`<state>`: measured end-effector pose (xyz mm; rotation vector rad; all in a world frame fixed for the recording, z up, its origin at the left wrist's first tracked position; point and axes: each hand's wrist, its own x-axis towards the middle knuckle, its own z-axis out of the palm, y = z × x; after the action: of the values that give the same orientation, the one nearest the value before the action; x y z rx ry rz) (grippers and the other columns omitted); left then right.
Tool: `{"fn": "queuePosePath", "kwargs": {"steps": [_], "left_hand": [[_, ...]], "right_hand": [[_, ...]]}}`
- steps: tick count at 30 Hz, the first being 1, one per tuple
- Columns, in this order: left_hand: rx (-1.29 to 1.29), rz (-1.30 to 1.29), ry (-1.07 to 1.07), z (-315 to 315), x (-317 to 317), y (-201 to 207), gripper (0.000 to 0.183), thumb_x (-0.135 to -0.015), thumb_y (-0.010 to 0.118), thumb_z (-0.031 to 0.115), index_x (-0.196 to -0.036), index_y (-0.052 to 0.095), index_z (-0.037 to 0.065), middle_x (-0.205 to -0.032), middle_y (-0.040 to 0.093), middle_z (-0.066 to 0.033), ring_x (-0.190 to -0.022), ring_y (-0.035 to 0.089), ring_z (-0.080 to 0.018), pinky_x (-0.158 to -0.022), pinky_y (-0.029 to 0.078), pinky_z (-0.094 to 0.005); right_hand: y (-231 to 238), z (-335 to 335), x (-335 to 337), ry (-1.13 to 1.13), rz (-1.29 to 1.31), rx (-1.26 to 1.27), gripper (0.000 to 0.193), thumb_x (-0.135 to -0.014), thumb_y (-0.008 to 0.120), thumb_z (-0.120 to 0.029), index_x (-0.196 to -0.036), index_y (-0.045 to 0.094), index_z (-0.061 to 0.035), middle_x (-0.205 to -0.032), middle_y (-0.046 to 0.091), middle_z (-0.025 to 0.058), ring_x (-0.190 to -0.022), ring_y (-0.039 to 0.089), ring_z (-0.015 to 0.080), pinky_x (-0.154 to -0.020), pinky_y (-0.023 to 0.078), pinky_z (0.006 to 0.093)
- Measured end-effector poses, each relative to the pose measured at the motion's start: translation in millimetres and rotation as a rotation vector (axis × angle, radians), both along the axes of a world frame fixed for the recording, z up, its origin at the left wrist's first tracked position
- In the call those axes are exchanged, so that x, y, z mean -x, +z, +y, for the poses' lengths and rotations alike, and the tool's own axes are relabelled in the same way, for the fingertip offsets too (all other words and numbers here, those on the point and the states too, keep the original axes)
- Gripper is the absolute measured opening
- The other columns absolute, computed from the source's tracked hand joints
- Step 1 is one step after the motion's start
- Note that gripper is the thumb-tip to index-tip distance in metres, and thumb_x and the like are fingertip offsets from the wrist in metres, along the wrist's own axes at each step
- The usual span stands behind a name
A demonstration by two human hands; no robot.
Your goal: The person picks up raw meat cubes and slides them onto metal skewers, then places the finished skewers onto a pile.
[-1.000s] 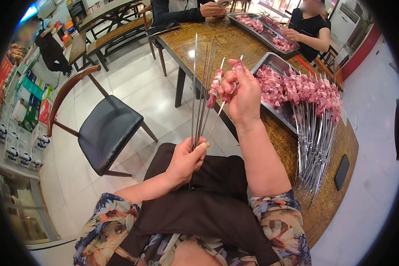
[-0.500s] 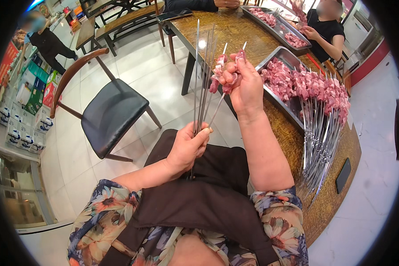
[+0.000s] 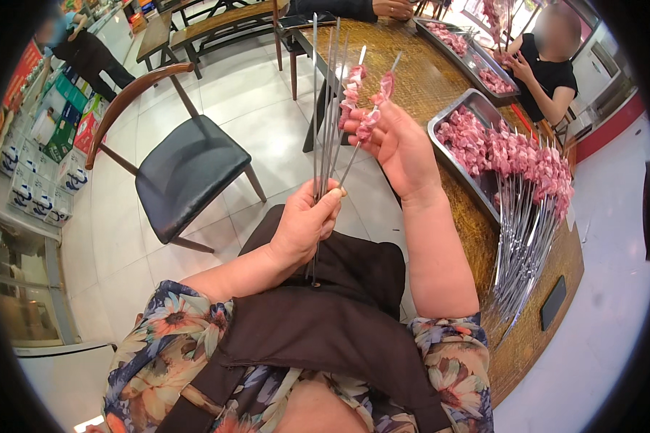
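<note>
My left hand [image 3: 313,218] is closed around a bundle of long metal skewers [image 3: 328,94] that point upward. Most of them are bare, but two carry pink raw meat chunks near their tips. My right hand [image 3: 404,148] is raised beside these two, its fingers curled behind the raw meat [image 3: 368,124] on the right-hand skewer and its thumb on the near side. One more chunk sits higher on that skewer, above the thumb. The other loaded skewer [image 3: 352,90] stands just left of my right fingertips.
On the wooden table [image 3: 383,54] to my right, a metal tray [image 3: 438,136] holds raw meat, with many loaded skewers [image 3: 531,162] piled over its edge. A phone [image 3: 553,303] lies nearby. Across the table a person handles meat by another tray [image 3: 477,68]. A black chair [image 3: 188,169] stands left.
My right fingers have loosened and spread somewhat around the meat, and that skewer shows more of its length. The view has shifted slightly. My left hand keeps its grip on the skewers.
</note>
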<state>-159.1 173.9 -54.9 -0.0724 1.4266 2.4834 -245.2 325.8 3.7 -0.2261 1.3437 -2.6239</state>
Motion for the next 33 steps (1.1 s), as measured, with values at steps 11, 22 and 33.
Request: {"fn": "queuePosePath", "kwargs": {"steps": [11,22,33], "left_hand": [[-0.01,0.012,-0.056,2,-4,-1,0.011,-0.091,0.052,0.013,-0.099,0.05,0.005,-0.065,0.046,0.0003,-0.043,0.033,-0.0045,-0.039,0.024,-0.0183],[-0.077,0.015,-0.044,-2,-2,0,0.012,-0.092,0.051,0.015,-0.099,0.051,0.006,-0.064,0.045,0.001,-0.043,0.034,-0.0043,-0.039,0.024,-0.018],[0.084,0.099,-0.064,3,-10,3,0.021,-0.091,0.052,0.011,-0.11,0.051,0.004,-0.066,0.047,0.0006,-0.046,0.034,-0.0042,-0.041,0.027,-0.018]], "right_hand": [[-22,-3,2,-0.076,0.088,-0.018,0.026,-0.089,0.054,-0.013,-0.111,0.054,0.0012,-0.089,0.064,0.0096,-0.08,0.064,0.0176,-0.074,0.052,0.0303],[-13,-2,0,0.061,0.01,-0.129,0.025,-0.089,0.055,-0.019,-0.106,0.054,-0.0003,-0.094,0.063,0.011,-0.087,0.063,0.0187,-0.074,0.051,0.0305],[-18,18,14,-0.254,0.058,-0.239,0.026,-0.095,0.044,-0.023,-0.095,0.057,0.0001,-0.084,0.065,0.0105,-0.071,0.062,0.0165,-0.065,0.049,0.026]]}}
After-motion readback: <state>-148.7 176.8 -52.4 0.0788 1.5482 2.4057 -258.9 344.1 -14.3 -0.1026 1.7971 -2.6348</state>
